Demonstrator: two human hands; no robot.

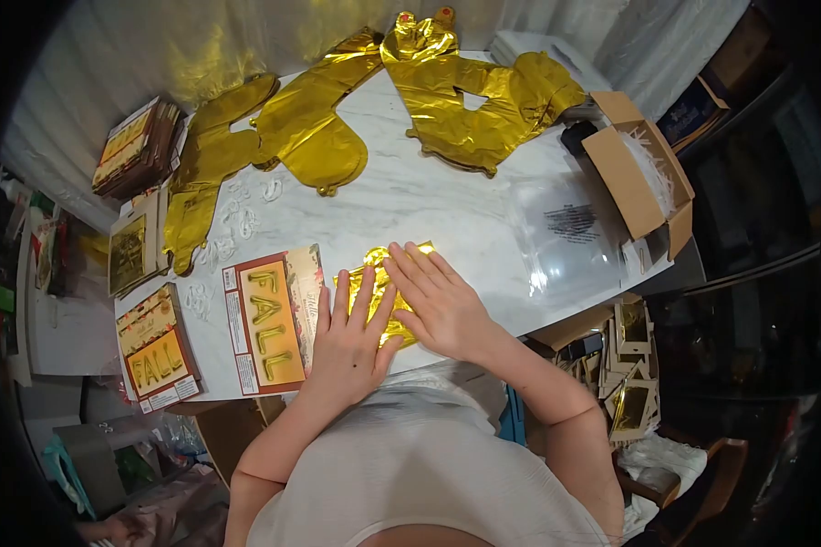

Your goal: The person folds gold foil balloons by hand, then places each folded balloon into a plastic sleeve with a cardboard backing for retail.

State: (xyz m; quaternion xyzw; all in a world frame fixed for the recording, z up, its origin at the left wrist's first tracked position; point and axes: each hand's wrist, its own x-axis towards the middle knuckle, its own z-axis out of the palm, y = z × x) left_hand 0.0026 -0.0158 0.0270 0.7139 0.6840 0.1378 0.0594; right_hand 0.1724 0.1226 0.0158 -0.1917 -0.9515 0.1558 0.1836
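Both hands lie flat, fingers stretched out, on a crinkled, folded gold foil balloon (374, 262) near the table's front edge. My left hand (351, 342) presses its left part, and my right hand (440, 305) covers its upper right side. Much of the foil is hidden beneath them. Just left of my left hand lies a printed card (274, 319) reading "FALL" in gold balloon letters. A smaller package (158, 351) with the same word sits farther left. Flat, uninflated gold foil balloons (315, 137) spread across the back, with another foil piece (470, 100) to their right.
Small coils of white string (244, 221) lie at left, beside stacked printed cards (139, 146). Clear plastic bags (566, 237) rest at right by an open cardboard box (643, 173). Below the table's right edge, a box holds several packaged gold pieces (631, 406).
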